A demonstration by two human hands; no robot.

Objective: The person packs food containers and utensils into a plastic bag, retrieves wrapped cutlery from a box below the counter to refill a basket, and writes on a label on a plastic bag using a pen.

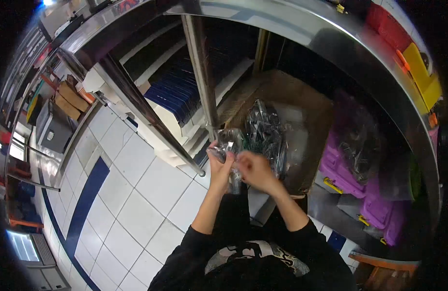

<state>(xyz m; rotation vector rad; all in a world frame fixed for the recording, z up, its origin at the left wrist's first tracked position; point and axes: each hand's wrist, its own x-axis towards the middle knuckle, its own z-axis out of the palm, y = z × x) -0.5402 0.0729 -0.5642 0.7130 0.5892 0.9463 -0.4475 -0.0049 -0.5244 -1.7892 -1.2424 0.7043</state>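
A shiny clear plastic packet (231,137) is in my left hand (220,167), its fingers and thumb closed around it; what is inside is hard to make out. Right beside it, my right hand (258,172) has its fingers curled in at the packet's edge, slightly blurred. Whatever those fingertips pinch, if anything, is hidden. Beyond both hands stands an open cardboard box (309,97) holding a pile of dark items in clear plastic wrap (264,128).
A metal table (277,24) arches over the box, with metal legs (199,63) close by on the left. Stacked blue-and-white sheets (173,99) lie under it. Purple-lidded bins (343,169) stand at the right. White floor tiles (136,208) spread to the left.
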